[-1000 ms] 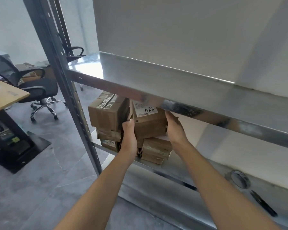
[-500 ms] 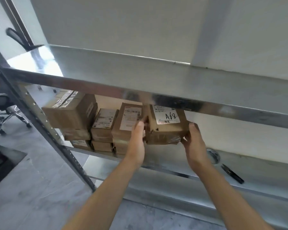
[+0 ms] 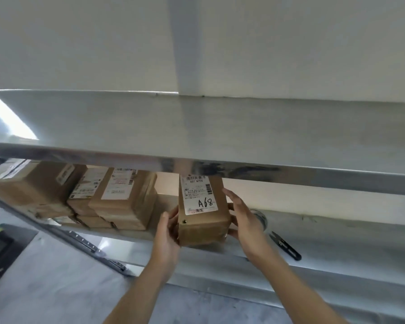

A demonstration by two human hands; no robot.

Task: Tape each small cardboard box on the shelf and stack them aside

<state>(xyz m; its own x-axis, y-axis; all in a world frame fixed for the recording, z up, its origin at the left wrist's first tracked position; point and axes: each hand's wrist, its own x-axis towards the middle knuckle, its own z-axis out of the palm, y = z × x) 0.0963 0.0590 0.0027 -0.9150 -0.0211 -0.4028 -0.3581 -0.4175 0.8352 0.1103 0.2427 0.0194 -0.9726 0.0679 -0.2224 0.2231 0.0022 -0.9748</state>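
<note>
Two hands hold one box (image 3: 202,220), labelled A68, between them just above the shelf (image 3: 337,244). The left hand (image 3: 167,232) grips its left side with curled fingers; the right hand (image 3: 246,220) grips its right side, fingers wrapped behind it and thumb at the lower corner. Left of that grip, well apart, stand stacks of at least six more boxes (image 3: 124,202). Right of it lie one tape roll (image 3: 260,218), part-hidden, and one black cutter (image 3: 284,245).
</note>
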